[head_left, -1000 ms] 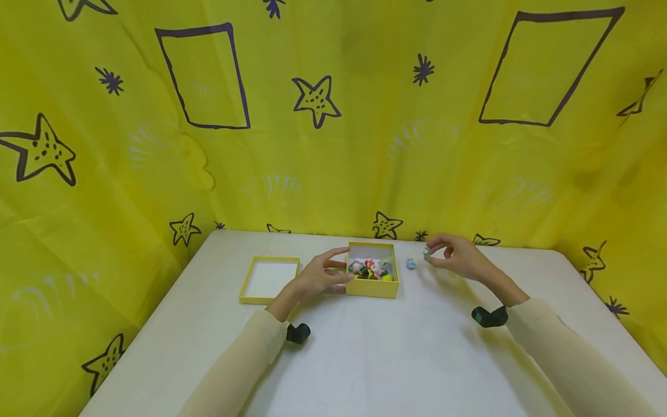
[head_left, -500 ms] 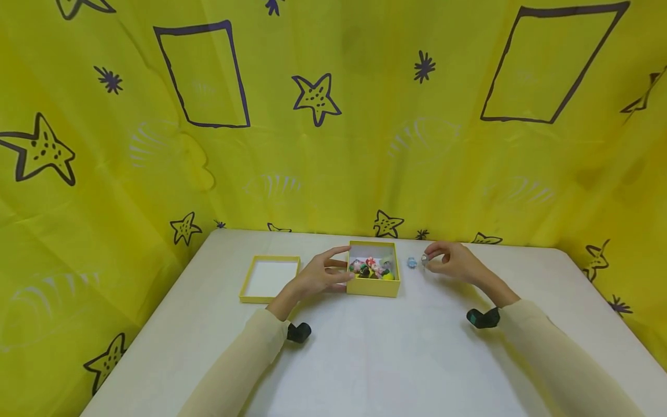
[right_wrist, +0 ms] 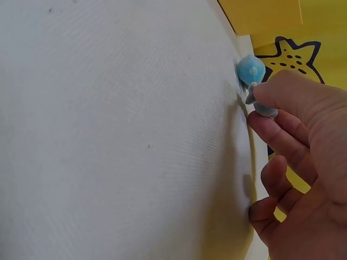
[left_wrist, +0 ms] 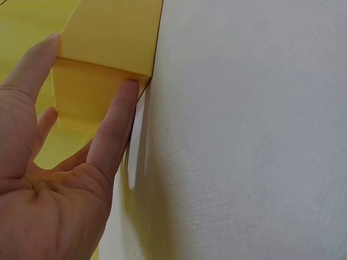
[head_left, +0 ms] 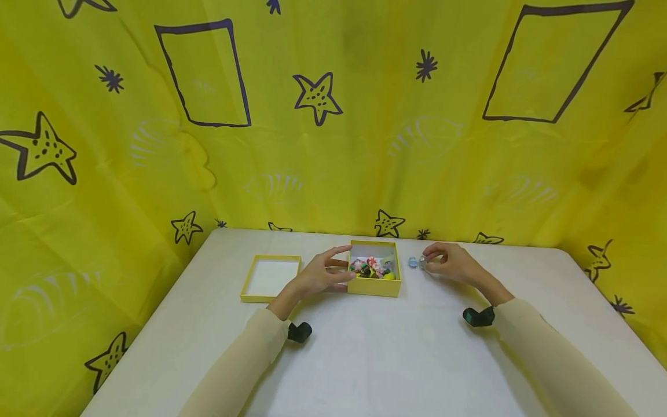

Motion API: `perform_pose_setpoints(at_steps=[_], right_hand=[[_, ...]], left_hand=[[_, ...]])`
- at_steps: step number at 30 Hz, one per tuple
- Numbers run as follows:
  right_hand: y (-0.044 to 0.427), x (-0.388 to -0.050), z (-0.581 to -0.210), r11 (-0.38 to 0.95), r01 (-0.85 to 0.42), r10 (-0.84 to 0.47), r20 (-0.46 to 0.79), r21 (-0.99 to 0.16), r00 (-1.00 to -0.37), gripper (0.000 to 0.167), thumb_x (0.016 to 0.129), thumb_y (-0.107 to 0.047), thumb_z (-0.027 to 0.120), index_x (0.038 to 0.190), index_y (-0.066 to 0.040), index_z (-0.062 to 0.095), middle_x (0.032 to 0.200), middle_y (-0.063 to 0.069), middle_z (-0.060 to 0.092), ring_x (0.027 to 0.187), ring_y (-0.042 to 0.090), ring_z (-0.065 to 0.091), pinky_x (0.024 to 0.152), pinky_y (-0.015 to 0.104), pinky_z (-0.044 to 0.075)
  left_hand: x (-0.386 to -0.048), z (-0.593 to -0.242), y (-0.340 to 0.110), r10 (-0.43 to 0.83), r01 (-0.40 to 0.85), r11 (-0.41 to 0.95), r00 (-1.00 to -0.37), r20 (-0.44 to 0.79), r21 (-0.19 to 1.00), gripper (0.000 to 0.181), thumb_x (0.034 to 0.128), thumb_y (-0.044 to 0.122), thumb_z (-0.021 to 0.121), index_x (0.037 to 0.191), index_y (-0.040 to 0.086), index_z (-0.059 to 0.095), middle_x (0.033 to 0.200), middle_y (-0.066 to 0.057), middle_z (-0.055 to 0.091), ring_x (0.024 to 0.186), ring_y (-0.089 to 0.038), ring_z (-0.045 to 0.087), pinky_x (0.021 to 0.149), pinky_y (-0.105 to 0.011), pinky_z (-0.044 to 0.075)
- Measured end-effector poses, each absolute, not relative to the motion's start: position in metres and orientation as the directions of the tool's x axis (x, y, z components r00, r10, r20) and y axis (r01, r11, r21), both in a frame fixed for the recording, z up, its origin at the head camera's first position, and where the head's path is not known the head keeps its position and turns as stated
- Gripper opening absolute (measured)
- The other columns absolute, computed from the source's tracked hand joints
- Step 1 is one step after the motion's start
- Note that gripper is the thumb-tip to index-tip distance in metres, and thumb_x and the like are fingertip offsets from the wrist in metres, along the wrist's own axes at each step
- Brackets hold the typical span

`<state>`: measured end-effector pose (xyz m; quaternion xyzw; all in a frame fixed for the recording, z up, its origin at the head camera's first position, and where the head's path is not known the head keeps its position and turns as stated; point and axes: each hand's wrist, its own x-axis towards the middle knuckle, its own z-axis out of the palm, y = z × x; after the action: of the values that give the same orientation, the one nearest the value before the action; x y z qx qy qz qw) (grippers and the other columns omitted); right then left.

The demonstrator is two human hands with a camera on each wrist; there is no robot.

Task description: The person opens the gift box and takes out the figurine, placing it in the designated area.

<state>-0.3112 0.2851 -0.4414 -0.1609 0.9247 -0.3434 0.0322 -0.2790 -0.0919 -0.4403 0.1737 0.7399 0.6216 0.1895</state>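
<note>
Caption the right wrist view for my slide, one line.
Right hand pinches a small grey figurine beside a blue one on the white table, a yellow box at top.

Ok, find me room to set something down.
Free: the white table between the cream sleeves, in front of the open square yellow box; left of the shallow yellow lid. Crowded: between lid and box, with the left hand; right of the box, where the right hand pinches a grey figurine near a blue figurine.
</note>
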Motion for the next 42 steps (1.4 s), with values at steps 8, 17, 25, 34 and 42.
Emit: perform_pose_setpoints(at_steps=[8,17,25,34,42], right_hand=[[0.2863,-0.3125,-0.4444,0.727,-0.267,-0.314,0.039,-0.633,-0.948,0.029,0.092,-0.017,0.076,0.118,-0.006,0.071,0.114,0.012,0.071,0.096,0.026,0.054,0.081,0.036,0.045],[0.2873,-0.3128,-0.4444,0.721,-0.268,-0.330,0.023,-0.639,-0.944,0.031,0.092,-0.017,0.076,0.120,-0.005,0.070,0.115,0.013,0.070,0.095,0.027,0.053,0.079,0.036,0.044],[0.2873,-0.3127,-0.4449,0.722,-0.261,-0.328,0.015,-0.640,-0.944,0.031,0.093,-0.016,0.075,0.121,-0.005,0.070,0.117,0.014,0.070,0.096,0.027,0.054,0.081,0.036,0.046],[0.2877,-0.3138,-0.4429,0.721,-0.245,-0.320,0.002,-0.649,-0.947,0.033,0.092,-0.017,0.076,0.122,-0.006,0.069,0.118,0.014,0.069,0.092,0.026,0.052,0.077,0.034,0.046],[0.2873,-0.3111,-0.4359,0.680,-0.302,-0.389,0.020,-0.668,-0.921,0.045,0.091,-0.012,0.078,0.130,0.000,0.060,0.114,0.018,0.069,0.088,0.025,0.059,0.077,0.035,0.052]], left_hand=[[-0.2785,-0.4398,-0.0925,0.488,0.027,0.178,-0.870,-0.064,0.984,0.077,0.0940,0.013,0.077,0.160,0.020,0.038,0.144,-0.025,0.052,0.114,-0.031,0.067,0.087,-0.041,0.062],[-0.2797,-0.4411,-0.0919,0.486,0.022,0.181,-0.871,-0.070,0.983,0.077,0.0941,0.015,0.077,0.160,0.020,0.037,0.145,-0.026,0.051,0.114,-0.031,0.067,0.087,-0.041,0.062],[-0.2805,-0.4411,-0.0927,0.491,0.017,0.174,-0.868,-0.072,0.985,0.079,0.0936,0.014,0.078,0.161,0.019,0.037,0.145,-0.026,0.050,0.114,-0.031,0.067,0.087,-0.041,0.062],[-0.2806,-0.4400,-0.0922,0.498,0.018,0.160,-0.864,-0.066,0.987,0.079,0.0938,0.013,0.077,0.161,0.017,0.036,0.145,-0.027,0.049,0.115,-0.032,0.067,0.086,-0.043,0.062],[-0.2775,-0.4387,-0.0925,0.497,0.039,0.179,-0.866,-0.056,0.983,0.079,0.0943,0.013,0.077,0.161,0.018,0.035,0.144,-0.027,0.050,0.116,-0.033,0.066,0.088,-0.042,0.061]])
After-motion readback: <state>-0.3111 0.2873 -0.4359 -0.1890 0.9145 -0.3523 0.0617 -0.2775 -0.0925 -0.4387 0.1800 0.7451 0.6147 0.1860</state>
